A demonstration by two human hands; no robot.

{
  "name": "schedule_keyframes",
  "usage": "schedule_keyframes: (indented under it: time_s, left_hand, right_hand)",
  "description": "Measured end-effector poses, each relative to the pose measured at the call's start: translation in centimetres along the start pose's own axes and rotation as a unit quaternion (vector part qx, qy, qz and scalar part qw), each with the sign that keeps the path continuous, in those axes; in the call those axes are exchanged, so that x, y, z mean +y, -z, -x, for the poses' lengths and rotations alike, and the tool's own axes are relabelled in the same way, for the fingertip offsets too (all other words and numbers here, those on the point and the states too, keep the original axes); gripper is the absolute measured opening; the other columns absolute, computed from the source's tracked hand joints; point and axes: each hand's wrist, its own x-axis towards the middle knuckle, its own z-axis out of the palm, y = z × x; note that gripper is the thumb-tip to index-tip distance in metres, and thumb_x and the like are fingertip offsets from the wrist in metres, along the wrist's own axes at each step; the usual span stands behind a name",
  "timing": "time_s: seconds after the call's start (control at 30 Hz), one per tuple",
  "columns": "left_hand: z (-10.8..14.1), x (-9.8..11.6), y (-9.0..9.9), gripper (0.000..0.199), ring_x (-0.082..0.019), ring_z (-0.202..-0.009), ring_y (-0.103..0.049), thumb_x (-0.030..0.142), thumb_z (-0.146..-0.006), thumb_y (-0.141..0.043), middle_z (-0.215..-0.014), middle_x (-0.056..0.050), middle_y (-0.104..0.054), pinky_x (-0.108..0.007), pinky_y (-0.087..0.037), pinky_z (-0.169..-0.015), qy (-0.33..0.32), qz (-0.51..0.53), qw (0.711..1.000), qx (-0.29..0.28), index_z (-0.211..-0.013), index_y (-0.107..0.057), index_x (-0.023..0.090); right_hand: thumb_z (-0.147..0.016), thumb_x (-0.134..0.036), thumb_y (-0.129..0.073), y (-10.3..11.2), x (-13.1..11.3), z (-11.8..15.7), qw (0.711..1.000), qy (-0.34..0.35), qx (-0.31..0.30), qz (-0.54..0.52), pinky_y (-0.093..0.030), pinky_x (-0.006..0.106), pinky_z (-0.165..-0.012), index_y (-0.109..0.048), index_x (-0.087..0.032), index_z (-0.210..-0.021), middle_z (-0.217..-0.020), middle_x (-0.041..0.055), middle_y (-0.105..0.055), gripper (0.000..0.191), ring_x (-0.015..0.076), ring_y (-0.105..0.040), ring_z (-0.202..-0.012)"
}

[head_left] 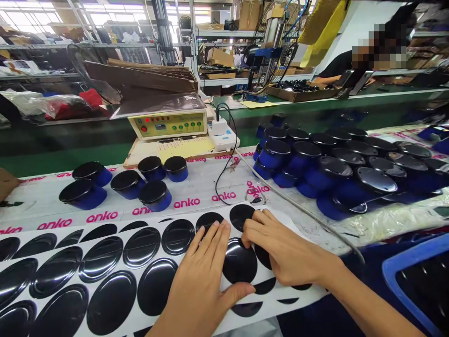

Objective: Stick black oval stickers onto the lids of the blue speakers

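Note:
A white sheet [217, 292] carrying rows of glossy black round stickers lies across the front of the table, with other such sheets under it. My left hand [205, 276] presses flat on it, fingers stretched out and thumb spread. Between that thumb and fingers shows one black round sticker [240, 261]. My right hand [271, 241] is curled, its fingertips closed at the upper right edge of this sticker. The tips are partly hidden, and the sticker still looks flat on the sheet.
Several blue cups with black tops [156, 194] stand upside down behind the sheet; a larger group [333, 171] is stacked at right. A control box [170, 124], power strip [224, 135] and cable lie beyond. A blue-rimmed crate [396, 271] sits front right. Another person's arm [329, 79] is across the bench.

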Motion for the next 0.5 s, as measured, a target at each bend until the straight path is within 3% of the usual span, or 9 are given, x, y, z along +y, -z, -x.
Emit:
schedule_keyframes:
  time_s: [0.1, 0.23, 0.37, 0.43, 0.5]
  left_hand:
    - [0.1, -0.2, 0.4, 0.091, -0.027, -0.128, -0.046, 0.068, -0.083, -0.042, -0.141, -0.011, -0.045, -0.043, -0.042, -0.1, 0.008, 0.013, 1.0, -0.002, -0.148, -0.011, 0.012]
    - [-0.1, 0.1, 0.5, 0.09, -0.028, -0.13, -0.044, 0.067, -0.084, -0.043, -0.143, -0.009, -0.043, -0.044, -0.041, -0.103, 0.012, 0.019, 1.0, -0.004, -0.148, -0.01, 0.014]
    - [0.0, 0.1, 0.1, 0.088, -0.028, -0.131, -0.043, 0.067, -0.084, -0.042, -0.143, -0.01, -0.042, -0.044, -0.042, -0.103, 0.008, 0.012, 1.0, -0.01, -0.147, -0.015, 0.012]
    - [0.1, 0.0, 0.3, 0.086, -0.028, -0.131, -0.043, 0.066, -0.084, -0.042, -0.143, -0.011, -0.043, -0.045, -0.044, -0.102, 0.002, 0.003, 1.0, -0.008, -0.146, -0.019, 0.01]
    - [0.3, -0.2, 1.2, 0.081, -0.03, -0.131, -0.042, 0.064, -0.085, -0.044, -0.142, -0.013, -0.043, -0.047, -0.047, -0.099, -0.012, -0.003, 1.0, 0.004, -0.143, -0.027, 0.011]
  right_hand:
    - [-0.063, 0.006, -0.04, -0.1, 0.2, 0.8, 0.999, 0.006, 0.032, -0.003, -0.036, 0.036, -0.071, -0.047, -0.019, -0.085, -0.083, 0.003, -0.048, 0.034, 0.0204, -0.038, -0.081]
    - [-0.065, 0.007, -0.038, -0.3, -0.1, 1.5, 0.997, -0.009, 0.072, -0.008, -0.039, 0.04, -0.082, -0.046, -0.02, -0.088, -0.1, 0.006, -0.048, 0.036, 0.0231, -0.041, -0.098]
    - [-0.069, -0.001, -0.044, 0.4, 0.8, 4.2, 0.992, -0.055, 0.11, -0.035, -0.044, 0.04, -0.078, -0.04, -0.024, -0.08, -0.094, 0.0037, -0.051, 0.026, 0.0231, -0.048, -0.095]
    - [-0.074, -0.011, -0.051, 0.9, 2.3, 7.5, 0.968, -0.118, 0.217, -0.036, -0.048, 0.04, -0.074, -0.038, -0.026, -0.074, -0.094, 0.0042, -0.052, 0.02, 0.0243, -0.053, -0.092]
    - [-0.078, -0.03, -0.054, 1.0, 3.8, 11.3, 0.912, -0.23, 0.339, 0.025, -0.05, 0.042, -0.073, -0.035, -0.028, -0.063, -0.085, 0.0051, -0.053, 0.024, 0.0261, -0.056, -0.086]
